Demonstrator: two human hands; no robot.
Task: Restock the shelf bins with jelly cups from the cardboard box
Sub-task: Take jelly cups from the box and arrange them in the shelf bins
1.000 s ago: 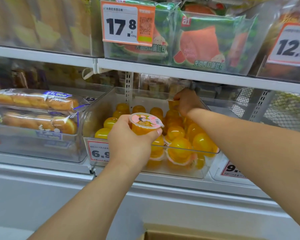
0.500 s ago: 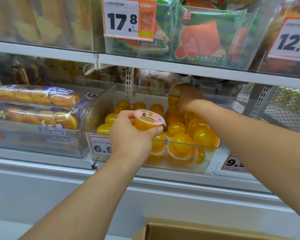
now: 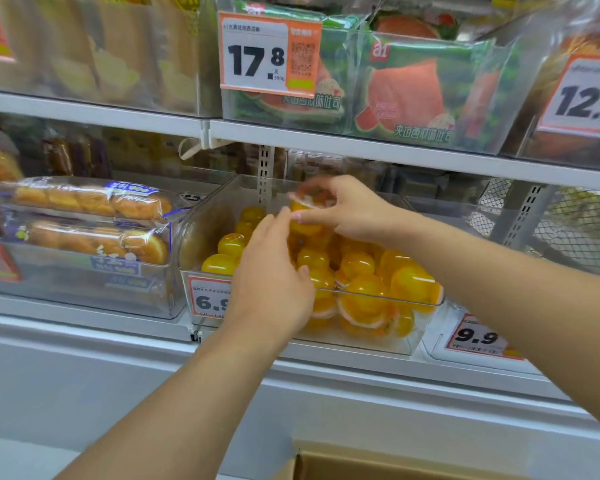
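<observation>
Reaching over the clear bin (image 3: 413, 344), your left hand (image 3: 274, 285) is loose and holds nothing, its fingertips just touching the jelly cup (image 3: 307, 211) that your right hand (image 3: 350, 211) pinches above the pile. Bump it and it could slip down. The cardboard box (image 3: 378, 464) waits below.

cardboard box (image 3: 378, 462) cut off below, held jelly cup (image 3: 310, 206) motion-blurred

A single head-worn view faces the shelf front-on and slightly downward, close to the clear bin (image 3: 326, 341) of yellow cups (arm's reach). Above the bin sits an upper shelf; below it, a cardboard box (image 3: 378, 462) edges the frame bottom.
</observation>
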